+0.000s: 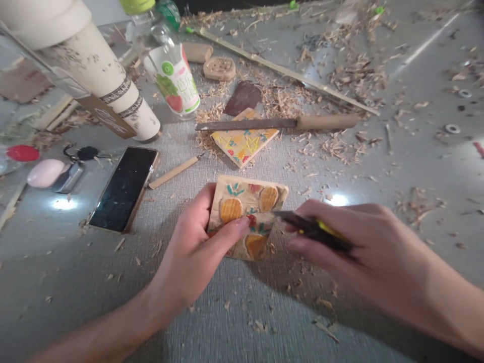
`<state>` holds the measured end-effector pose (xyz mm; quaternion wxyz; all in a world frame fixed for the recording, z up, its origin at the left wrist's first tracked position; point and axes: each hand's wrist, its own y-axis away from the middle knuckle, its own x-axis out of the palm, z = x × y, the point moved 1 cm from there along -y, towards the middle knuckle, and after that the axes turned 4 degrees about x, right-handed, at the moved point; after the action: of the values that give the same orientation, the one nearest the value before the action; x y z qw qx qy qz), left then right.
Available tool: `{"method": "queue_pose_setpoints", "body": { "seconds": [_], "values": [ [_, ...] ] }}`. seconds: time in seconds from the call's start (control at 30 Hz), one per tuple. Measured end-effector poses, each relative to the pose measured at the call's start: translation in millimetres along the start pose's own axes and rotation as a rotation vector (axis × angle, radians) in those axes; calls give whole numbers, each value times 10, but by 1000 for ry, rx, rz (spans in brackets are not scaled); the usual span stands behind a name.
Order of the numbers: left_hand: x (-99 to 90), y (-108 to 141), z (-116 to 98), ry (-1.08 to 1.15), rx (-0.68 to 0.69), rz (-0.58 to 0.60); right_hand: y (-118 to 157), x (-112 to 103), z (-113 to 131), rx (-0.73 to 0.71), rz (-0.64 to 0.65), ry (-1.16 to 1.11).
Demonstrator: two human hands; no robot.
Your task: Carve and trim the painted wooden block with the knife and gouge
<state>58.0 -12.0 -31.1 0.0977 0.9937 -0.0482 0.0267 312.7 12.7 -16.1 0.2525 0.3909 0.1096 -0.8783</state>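
A square wooden block (242, 201), carved and painted with orange fruits, small red shapes and green leaves, is gripped in my left hand (204, 242). The thumb presses on its painted face; the other fingers are hidden behind it. My right hand (340, 242) is wrapped round a black and yellow utility knife (321, 233). The knife's blade points left, close to the block's right edge; blur hides whether it touches. Beyond the block lies a second painted wooden piece (242, 146), with a flat file (249, 124) with a wooden handle across it.
A phone (124, 189) and a thin wooden-handled carving tool (176, 172) lie to the left. Behind them stand a plastic bottle (174, 75) and stacked paper cups (109, 75). Wood shavings (351, 75), a long bamboo strip (287, 68) and metal washers (451, 129) litter the grey tabletop.
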Motion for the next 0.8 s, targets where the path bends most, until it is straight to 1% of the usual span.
{"method": "queue_pose_setpoints", "body": {
  "seconds": [0.07, 0.17, 0.23, 0.3, 0.37, 0.43, 0.5, 0.57, 0.67, 0.8],
  "values": [
    [-52, -9, -71, -198, 81, 12, 4, -97, -19, -39, -94, 44],
    [-175, -5, -208, -559, 193, 85, -10, -175, -36, -88, -131, 92],
    [-256, -2, -285, -789, 267, 166, -38, -153, -24, -103, -91, 105],
    [-309, 3, -338, -945, 348, 259, -74, -86, 4, -119, 8, 74],
    [-323, 18, -371, -1090, 427, 311, -101, -7, 32, -131, 106, 39],
    [-295, 46, -387, -1280, 488, 308, -107, 54, 47, -147, 140, 50],
    [-234, 75, -382, -1461, 531, 261, -93, 90, 49, -182, 122, 117],
    [-164, 92, -353, -1543, 547, 209, -67, 110, 45, -212, 84, 202],
    [-98, 76, -263, -1531, 562, 174, -27, 129, 48, -231, 32, 305],
    [-117, 18, -132, -1512, 628, 141, 2, 158, 68, -261, -4, 361]
  ]
}}
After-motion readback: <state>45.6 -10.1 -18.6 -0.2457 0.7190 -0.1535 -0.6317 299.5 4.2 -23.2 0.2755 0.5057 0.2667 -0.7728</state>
